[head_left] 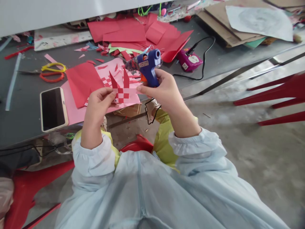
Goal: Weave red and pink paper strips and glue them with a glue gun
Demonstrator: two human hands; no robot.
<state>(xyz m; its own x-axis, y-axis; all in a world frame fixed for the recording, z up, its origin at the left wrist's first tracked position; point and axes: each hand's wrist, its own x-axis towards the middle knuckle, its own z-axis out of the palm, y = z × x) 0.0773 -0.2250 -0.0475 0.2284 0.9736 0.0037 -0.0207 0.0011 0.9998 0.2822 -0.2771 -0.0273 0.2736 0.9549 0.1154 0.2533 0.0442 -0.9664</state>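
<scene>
We hold a small checked paper piece [123,95] out in front of us, level between our two hands, with two pointed red strips [126,79] rising from its upper edge. Our left hand [98,101] is pinched on its left end, thumb over fingers. Our right hand [165,87] is closed around the handle of a blue glue gun [150,65], whose nozzle points left, while its thumb meets the piece's right end. Just beyond our left hand we see a red sheet [83,81] overlapping a pink sheet [71,106] on the grey surface [26,95]. To the left of that hand lies a phone [53,109], dark screen up, and farther off, scissors [52,72] with yellow and orange-red handles. Past both hands we have a spread of red paper [126,33]. Beyond our right hand, to its right, sits a purple box [189,62] with a black cord [203,68] near it; farther the same way, cardboard sheets [214,27] are stacked under a white sheet [259,22].
</scene>
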